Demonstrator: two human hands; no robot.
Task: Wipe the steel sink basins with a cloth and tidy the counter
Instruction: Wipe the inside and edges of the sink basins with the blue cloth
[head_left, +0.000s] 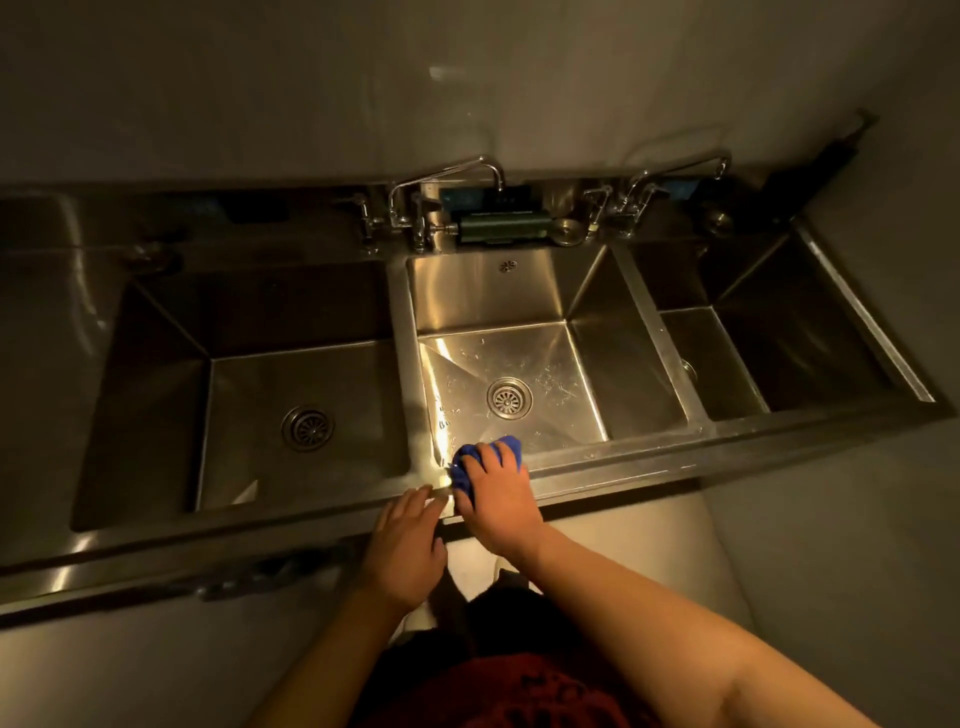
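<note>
Crumpled blue microfibre cloth (485, 460), low centre of the frame, bunched on the front rim of the middle rectangular brushed-steel basin (524, 364), at the corner where the rim meets the divider. Pressed there under the right hand (496, 493), fingers curled over the wad and gripping it. Beside it, the left hand (402, 551), flat with fingers straight, holding nothing, fingertips resting on the steel front ledge (649, 470) — apparently a brace. Step in hand, by the look of it: rim and front lip of the middle basin. Next move likely calls for a firm sweep along the ledge or down the near wall, cloth kept flat against the metal. Basin floor glossy, finely scratched, streaked with water marks, creased toward a round slotted drain (509, 398). Left of the frame, a larger dim steel basin (249, 364) with its own drain; right, a narrower third basin (737, 338) in shadow. Along the upper middle, chrome swivel taps (447, 182) and a dark green cylindrical fitting (501, 227) — dull beside the polished steel.
</note>
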